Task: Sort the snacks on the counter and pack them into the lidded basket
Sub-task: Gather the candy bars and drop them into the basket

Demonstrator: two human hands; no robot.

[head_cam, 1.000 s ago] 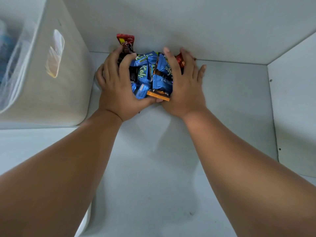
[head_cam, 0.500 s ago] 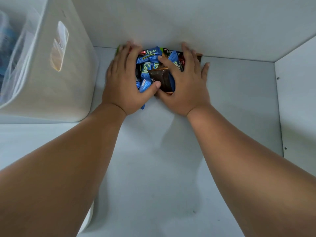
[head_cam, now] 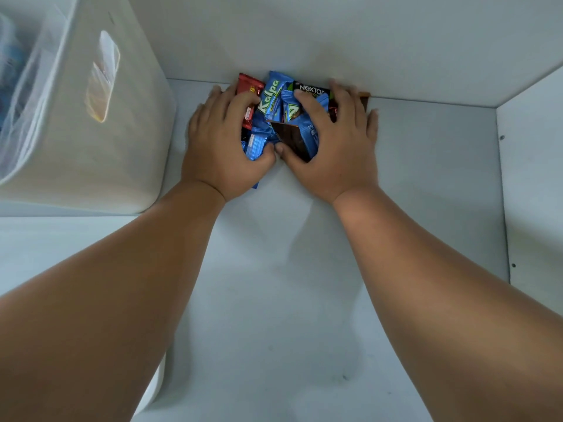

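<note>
A pile of snack packets (head_cam: 275,100) lies against the back wall on the white counter (head_cam: 274,300): several blue Kalpa wrappers, a red one (head_cam: 248,89), a black Nextar one (head_cam: 310,89) and a brown one (head_cam: 292,138). My left hand (head_cam: 222,147) cups the pile from the left, fingers curled over the packets. My right hand (head_cam: 335,144) presses on it from the right, index finger on top. The thumbs touch at the front. A white basket (head_cam: 91,132) with a handle slot stands at the left, apart from the pile.
A clear plastic liner (head_cam: 18,86) with blurred contents shows inside the basket at the far left. A white side wall (head_cam: 536,178) closes the counter on the right. A back wall (head_cam: 335,41) runs just behind the snacks.
Both hands have pushed the pile back against the wall and down onto the counter. The thumbs have closed together at the front, and the packets have shifted between the hands.
</note>
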